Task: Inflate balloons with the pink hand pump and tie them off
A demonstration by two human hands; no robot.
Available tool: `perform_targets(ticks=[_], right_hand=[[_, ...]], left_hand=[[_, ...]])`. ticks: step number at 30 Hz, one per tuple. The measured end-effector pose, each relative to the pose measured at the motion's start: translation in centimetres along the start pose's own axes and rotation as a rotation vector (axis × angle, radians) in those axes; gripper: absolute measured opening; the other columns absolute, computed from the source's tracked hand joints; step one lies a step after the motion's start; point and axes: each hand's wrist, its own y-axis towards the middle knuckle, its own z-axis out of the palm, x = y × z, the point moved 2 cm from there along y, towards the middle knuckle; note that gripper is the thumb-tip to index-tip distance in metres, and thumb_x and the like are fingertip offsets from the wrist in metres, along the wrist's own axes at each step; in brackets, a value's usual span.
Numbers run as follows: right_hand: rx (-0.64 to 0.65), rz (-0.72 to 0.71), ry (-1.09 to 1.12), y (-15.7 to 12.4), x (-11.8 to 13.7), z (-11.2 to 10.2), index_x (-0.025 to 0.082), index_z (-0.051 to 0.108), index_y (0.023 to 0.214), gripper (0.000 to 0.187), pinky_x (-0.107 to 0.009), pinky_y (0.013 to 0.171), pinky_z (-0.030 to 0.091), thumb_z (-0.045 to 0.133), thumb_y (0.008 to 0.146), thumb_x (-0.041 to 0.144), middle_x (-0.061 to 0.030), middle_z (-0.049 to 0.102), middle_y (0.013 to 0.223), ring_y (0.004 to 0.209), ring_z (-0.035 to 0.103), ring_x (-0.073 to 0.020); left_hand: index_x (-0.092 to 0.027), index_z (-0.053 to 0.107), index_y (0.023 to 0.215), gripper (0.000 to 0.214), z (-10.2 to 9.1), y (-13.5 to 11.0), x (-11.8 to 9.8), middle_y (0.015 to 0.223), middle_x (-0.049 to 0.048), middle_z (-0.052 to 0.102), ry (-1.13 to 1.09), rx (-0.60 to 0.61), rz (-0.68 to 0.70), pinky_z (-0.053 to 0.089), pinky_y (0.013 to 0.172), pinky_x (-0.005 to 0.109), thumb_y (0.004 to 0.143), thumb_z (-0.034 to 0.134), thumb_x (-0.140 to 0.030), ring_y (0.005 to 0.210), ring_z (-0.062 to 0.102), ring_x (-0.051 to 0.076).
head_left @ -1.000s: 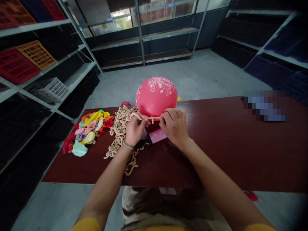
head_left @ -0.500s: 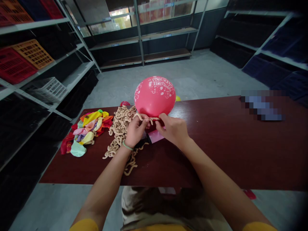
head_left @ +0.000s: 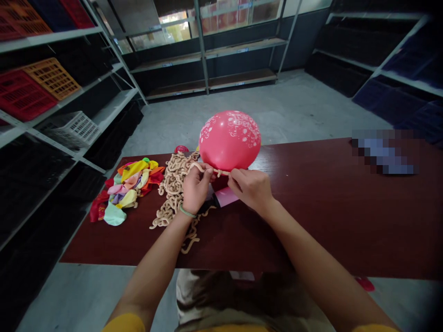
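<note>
An inflated red balloon [head_left: 230, 140] with white printing stands just beyond my hands, its neck end toward me. A beige cord [head_left: 219, 173] runs between my hands at the near side of the balloon, with a small knot in the middle. My left hand [head_left: 197, 186] pinches one part of the cord, and a loop of it rises over the fingers. My right hand [head_left: 252, 189] is closed on the other end. The balloon's neck is mostly hidden at the knot. Beside my left hand lies a heap of beige cord pieces [head_left: 173, 177].
Several uninflated balloons [head_left: 128, 182] lie in a pile on the left of the dark red table [head_left: 328, 207]. A pink and black item [head_left: 225, 197] lies under my hands. A blurred blue object [head_left: 386, 154] is at the far right. Shelves with crates [head_left: 51, 78] stand left.
My hands have drawn slightly apart, pulling the cord straighter. The balloon has turned a little, and its printing now faces more to the right.
</note>
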Motion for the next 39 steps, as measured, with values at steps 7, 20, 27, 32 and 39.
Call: perform_targets(ticks=[7, 20, 27, 32, 39], right_hand=[[0.024, 0.008, -0.003, -0.2, -0.1, 0.2, 0.019, 0.060, 0.067, 0.028, -0.029, 0.057, 0.025, 0.047, 0.092, 0.023, 0.0018, 0.059, 0.058, 0.051, 0.044, -0.0108], [-0.068, 0.070, 0.115, -0.2, -0.6, 0.3, 0.019, 0.063, 0.077, 0.027, -0.031, 0.068, 0.040, 0.050, 0.096, 0.031, -0.0021, 0.062, 0.068, 0.069, 0.056, -0.0166], [-0.172, 0.158, 0.106, -0.1, -1.2, 1.2, 0.022, 0.053, 0.135, 0.042, -0.049, 0.110, 0.037, 0.053, 0.094, 0.025, -0.0117, 0.050, 0.142, 0.139, 0.039, -0.0286], [-0.137, 0.146, 0.133, -0.3, -1.1, 1.7, 0.026, 0.049, 0.139, 0.045, -0.053, 0.115, 0.034, 0.051, 0.094, 0.023, -0.0103, 0.045, 0.148, 0.143, 0.033, -0.0275], [-0.123, 0.126, 0.179, -0.5, -1.1, 1.9, 0.024, 0.056, 0.131, 0.038, -0.051, 0.113, 0.037, 0.050, 0.094, 0.021, -0.0106, 0.053, 0.140, 0.139, 0.040, -0.0264]], left_hand=[[-0.018, 0.061, 0.091, 0.019, 0.1, 0.3, 0.8, 0.075, 0.0020, 0.064, -0.087, -0.015, -0.028, 0.049, 0.066, 0.025, 0.092, 0.058, -0.037, 0.068, 0.061, 0.012], [-0.019, 0.065, 0.094, 0.016, -0.1, -0.1, 0.5, 0.086, 0.0039, 0.066, -0.180, -0.072, 0.129, 0.054, 0.075, 0.028, 0.090, 0.063, -0.034, 0.079, 0.065, 0.015], [-0.032, 0.037, 0.149, 0.064, -0.2, 0.7, 0.9, 0.158, 0.0098, 0.032, -0.231, 0.104, 0.177, 0.034, 0.117, 0.046, 0.090, 0.063, -0.033, 0.143, 0.036, 0.027], [-0.029, 0.040, 0.147, 0.060, -0.5, 1.1, 1.3, 0.149, 0.0113, 0.047, -0.221, 0.064, 0.094, 0.038, 0.114, 0.045, 0.091, 0.061, -0.034, 0.136, 0.047, 0.024], [-0.019, 0.066, 0.109, 0.031, -0.8, 0.8, 1.3, 0.092, 0.0068, 0.071, -0.208, -0.013, -0.040, 0.056, 0.078, 0.031, 0.089, 0.061, -0.042, 0.087, 0.070, 0.018]])
